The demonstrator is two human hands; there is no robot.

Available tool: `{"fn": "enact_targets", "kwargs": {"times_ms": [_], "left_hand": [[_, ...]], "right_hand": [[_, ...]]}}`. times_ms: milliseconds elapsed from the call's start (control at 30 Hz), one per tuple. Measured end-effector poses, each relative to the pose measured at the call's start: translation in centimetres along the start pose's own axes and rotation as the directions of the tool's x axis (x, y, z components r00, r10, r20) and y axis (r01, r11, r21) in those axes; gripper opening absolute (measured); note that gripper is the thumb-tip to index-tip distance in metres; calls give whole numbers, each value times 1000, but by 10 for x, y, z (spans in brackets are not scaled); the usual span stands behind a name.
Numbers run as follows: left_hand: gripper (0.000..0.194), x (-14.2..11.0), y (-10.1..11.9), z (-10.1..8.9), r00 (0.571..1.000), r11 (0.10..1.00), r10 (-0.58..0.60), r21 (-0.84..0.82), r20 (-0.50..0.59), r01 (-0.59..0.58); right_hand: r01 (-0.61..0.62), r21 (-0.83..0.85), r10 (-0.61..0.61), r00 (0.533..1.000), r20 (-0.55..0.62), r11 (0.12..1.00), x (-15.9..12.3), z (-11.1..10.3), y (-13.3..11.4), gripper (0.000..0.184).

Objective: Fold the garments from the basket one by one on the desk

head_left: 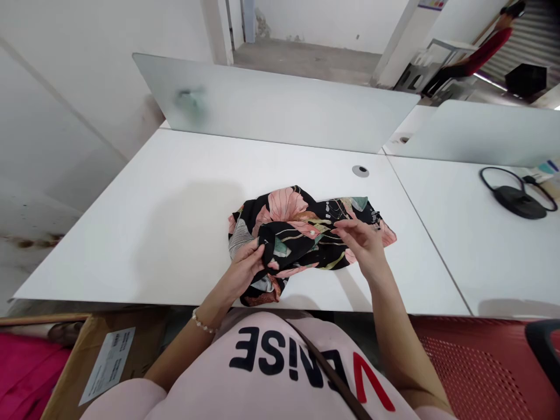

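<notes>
A crumpled black cloth printed with pink and green leaves lies bunched on the white desk. It may be a garment, but no clear shape shows. My left hand is shut on a folded black part at the cloth's near side. My right hand sits over the cloth's right half, its curled fingertips at the fabric. I cannot tell whether they pinch it. A beaded bracelet circles my left wrist.
A frosted divider panel stands behind the desk, with a cable grommet near it. A black round object with a cord lies on the adjoining desk. A cardboard box sits lower left, a red mesh chair lower right. A person sits far off.
</notes>
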State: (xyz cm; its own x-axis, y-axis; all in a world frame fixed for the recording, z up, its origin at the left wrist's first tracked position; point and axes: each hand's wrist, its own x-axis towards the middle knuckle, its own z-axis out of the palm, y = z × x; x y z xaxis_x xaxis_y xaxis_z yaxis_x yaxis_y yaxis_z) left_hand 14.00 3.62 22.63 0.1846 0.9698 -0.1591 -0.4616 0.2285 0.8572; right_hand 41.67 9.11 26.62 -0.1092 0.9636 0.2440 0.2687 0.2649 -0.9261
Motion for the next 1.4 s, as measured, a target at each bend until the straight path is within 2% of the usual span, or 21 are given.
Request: {"fn": "enact_targets", "kwargs": {"times_ms": [100,167,267,333,400,500,600,667,733,833,933,1000,1067,1167,1233,1300,1400], "left_hand": [[44,-2,2,-5,994,998,39,50,-102,-35],[46,-2,4,-5,988,989,102,117,-119,-89],[41,-2,7,-3,977,956,199,236,-78,-176],[37,-3,9,-6,973,932,222,308,-62,-193],[35,-3,13,-13,969,920,223,351,-106,-174],[35,-4,22,-28,934,915,280,357,-222,-189],[37,-7,34,-42,898,902,339,369,-281,-225],[38,-10,40,-47,907,890,332,404,-259,-211],[47,-13,43,-48,926,856,325,477,-195,-200],[55,-17,43,-47,933,746,349,630,-92,-217],[46,-19,41,-46,930,640,367,730,-18,-239],[41,-21,40,-44,924,582,381,770,24,-260],[32,-23,42,-42,921,529,384,803,63,-276],[16,-27,48,-39,928,483,358,831,100,-276],[13,-29,52,-38,925,468,366,838,104,-279],[17,-30,52,-38,915,427,388,858,111,-285],[21,-31,49,-39,907,281,389,917,162,-285]], "right_hand": [[127,-200,-103,987,125,971,6,8,5,29],[215,-295,-155,965,211,931,7,20,3,36],[290,-314,-191,931,310,904,7,38,0,28],[286,-293,-186,927,325,912,6,46,0,18],[204,-241,-132,950,282,949,3,50,1,21],[-69,31,64,987,149,997,-2,51,6,32],[-277,350,269,960,72,895,-10,48,13,36],[-349,420,344,935,90,838,-17,44,17,40],[-390,385,367,920,136,836,-23,39,21,40],[-310,207,281,947,155,928,-29,32,24,38],[-157,-39,161,975,151,987,-27,31,21,56],[-66,-204,102,979,175,977,-22,35,16,61],[32,-298,37,974,223,954,-17,41,12,54],[120,-327,-33,965,258,937,-12,49,12,27],[142,-358,-56,970,238,923,-12,51,16,12],[171,-403,-101,977,188,899,-12,50,18,17],[219,-469,-208,975,76,856,-16,43,13,24]]}}
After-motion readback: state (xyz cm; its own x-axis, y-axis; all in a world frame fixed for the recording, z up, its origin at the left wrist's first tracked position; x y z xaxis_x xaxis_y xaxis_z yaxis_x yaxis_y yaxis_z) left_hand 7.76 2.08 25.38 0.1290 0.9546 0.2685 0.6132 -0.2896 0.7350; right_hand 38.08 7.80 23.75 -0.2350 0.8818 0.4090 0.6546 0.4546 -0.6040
